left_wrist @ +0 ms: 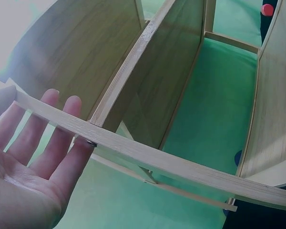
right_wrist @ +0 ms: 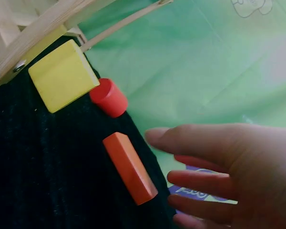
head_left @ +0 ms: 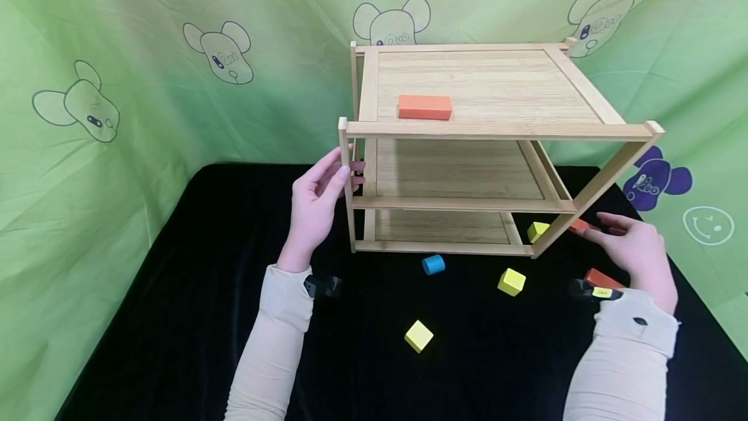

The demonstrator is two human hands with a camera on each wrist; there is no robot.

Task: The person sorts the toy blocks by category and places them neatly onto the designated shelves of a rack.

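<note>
A three-tier wooden shelf (head_left: 467, 130) stands on a black cloth. My left hand (head_left: 315, 197) holds its left front post, thumb in front and fingers behind; the left wrist view shows the fingers (left_wrist: 40, 138) reaching past the post. My right hand (head_left: 637, 249) is beside the shelf's right front leg, near an orange block (head_left: 580, 225). In the right wrist view, the fingers are spread and apart from that orange block (right_wrist: 130, 168), with nothing between them. A yellow block (right_wrist: 64, 76) and a red cylinder (right_wrist: 109, 98) lie close to the leg.
An orange block (head_left: 424, 107) lies on the top tier. In front of the shelf are a blue cylinder (head_left: 434, 264) and two yellow cubes, one nearer the shelf (head_left: 511, 282). A red-orange block (head_left: 602, 279) lies by the right wrist. Green printed fabric (head_left: 146, 167) hangs behind.
</note>
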